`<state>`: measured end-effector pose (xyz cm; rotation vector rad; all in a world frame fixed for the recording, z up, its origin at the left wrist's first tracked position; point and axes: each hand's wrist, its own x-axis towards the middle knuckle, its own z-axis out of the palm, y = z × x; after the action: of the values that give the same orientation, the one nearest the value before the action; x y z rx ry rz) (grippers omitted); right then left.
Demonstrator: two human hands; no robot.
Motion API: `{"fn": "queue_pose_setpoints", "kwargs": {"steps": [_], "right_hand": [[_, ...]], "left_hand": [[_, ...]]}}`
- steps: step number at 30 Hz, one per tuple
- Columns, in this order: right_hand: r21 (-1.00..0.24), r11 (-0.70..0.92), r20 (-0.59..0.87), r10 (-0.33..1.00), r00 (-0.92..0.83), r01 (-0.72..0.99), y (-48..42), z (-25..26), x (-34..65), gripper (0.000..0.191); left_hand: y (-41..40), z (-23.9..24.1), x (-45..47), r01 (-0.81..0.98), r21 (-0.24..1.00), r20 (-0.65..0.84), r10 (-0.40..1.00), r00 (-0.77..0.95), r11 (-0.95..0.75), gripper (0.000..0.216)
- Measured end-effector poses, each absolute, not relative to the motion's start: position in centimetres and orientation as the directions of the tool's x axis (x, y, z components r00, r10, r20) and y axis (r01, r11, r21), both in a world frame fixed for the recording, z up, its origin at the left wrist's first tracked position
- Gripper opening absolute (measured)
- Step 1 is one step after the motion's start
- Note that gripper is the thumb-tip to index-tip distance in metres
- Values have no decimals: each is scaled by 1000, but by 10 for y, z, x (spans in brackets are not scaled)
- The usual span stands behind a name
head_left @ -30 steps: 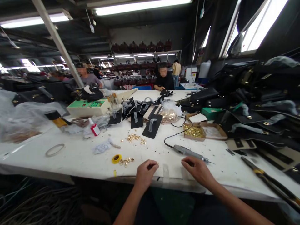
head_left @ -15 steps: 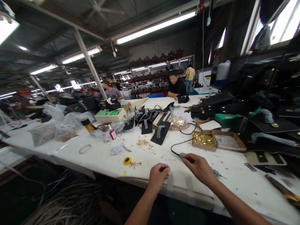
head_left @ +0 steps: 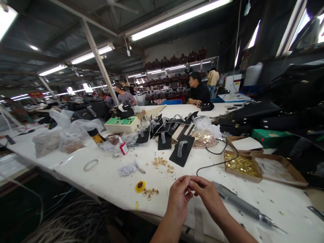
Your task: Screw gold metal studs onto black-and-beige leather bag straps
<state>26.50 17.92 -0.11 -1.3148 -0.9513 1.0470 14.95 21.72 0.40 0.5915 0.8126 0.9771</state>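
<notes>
My left hand (head_left: 180,195) and my right hand (head_left: 207,197) meet above the white table (head_left: 106,179), fingertips pinched together on a tiny gold fitting (head_left: 189,177). Just right of my right hand lies a grey electric screwdriver (head_left: 240,204) with a black cable. A yellow tape roll (head_left: 140,186) and a few gold rings (head_left: 150,192) lie left of my left hand. A scatter of gold fittings (head_left: 162,163) lies further out, beside a black leather piece (head_left: 182,151).
A cardboard box of gold hardware (head_left: 240,164) sits to the right, a bag of gold parts (head_left: 204,137) and a green-topped machine (head_left: 120,124) further back. Black bags (head_left: 255,113) pile at the right. Clear plastic bags (head_left: 60,138) lie left. Other people (head_left: 198,91) sit at the far end.
My view swung left. My right hand left the screwdriver and came to my left hand; both now pinch a small gold fitting between them.
</notes>
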Motion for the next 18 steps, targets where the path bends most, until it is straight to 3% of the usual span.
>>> {"fn": "queue_pose_setpoints", "kwargs": {"steps": [7, 11, 15, 18], "right_hand": [[-992, -13, -57, 930, 362, -122, 207, -7, 283, 49], [-975, 13, -64, 942, 331, -224, 217, -10, 297, 43], [-961, 12, -77, 948, 307, -278, 220, -16, 308, 42], [-963, -47, -113, 965, 237, -265, 218, -20, 308, 39]], "left_hand": [[243, 9, 167, -485, 670, -400, 824, 401, 562, 36], [261, 9, 174, -353, 737, -406, 796, 450, 576, 40], [308, 15, 173, -53, 958, -257, 925, 280, 282, 44], [365, 21, 180, 121, 988, -119, 980, 160, 101, 42]]}}
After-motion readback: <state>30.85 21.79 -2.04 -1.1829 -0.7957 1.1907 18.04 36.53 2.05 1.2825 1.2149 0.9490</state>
